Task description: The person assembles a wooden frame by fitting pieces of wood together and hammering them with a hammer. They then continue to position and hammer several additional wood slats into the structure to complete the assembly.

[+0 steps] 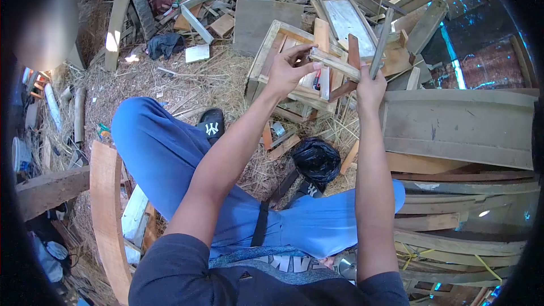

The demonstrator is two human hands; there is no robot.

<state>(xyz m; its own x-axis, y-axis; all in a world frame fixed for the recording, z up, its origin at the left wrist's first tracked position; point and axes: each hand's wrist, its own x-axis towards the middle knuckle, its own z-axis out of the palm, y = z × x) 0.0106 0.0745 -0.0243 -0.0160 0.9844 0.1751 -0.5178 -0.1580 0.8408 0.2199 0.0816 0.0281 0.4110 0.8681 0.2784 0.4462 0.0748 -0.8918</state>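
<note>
1. Centrally held: wood strip (339, 66), pale, narrow, squared edges, surface worn; slants above the crate.
2. L hand (292, 71): thumb & fingers pinched on strip's L end, palm side partly hidden.
3. R hand (371, 86): closed round strip's R end, also w/ a grey bar (383, 42), long, thin, straight, pointing up & away. Exact grip behind fingers can't be told.
4. Reddish-brown slat (353, 51): flat, rounded top end, upright-looking just beside R hand; whether touching, can't tell.
5. Crate (262, 56): rough boxy wooden frame, slatted, under/beyond both hands; pcs. of wood inside & across rim.
6. Black bag (316, 161): thin crinkled plastic, mouth open, between the legs, nearer the body than crate.
7. Beyond crate: framed panel (350, 22), whitish face, wood border; grey board (263, 25), flat; scrap heap w/ angled pale moulding (198, 18).
8. R side: wide grey-brown panel (456, 127), its L edge close to R forearm; stacked planks (453, 247) below, limiting room that side.
9. L side: curved plank (106, 215), smooth tan grain, near the thigh.
10. Straw ground (187, 88), dry & fibrous, w/ low chips: widest open stretch, L of crate, past bent L knee (136, 116).
</note>
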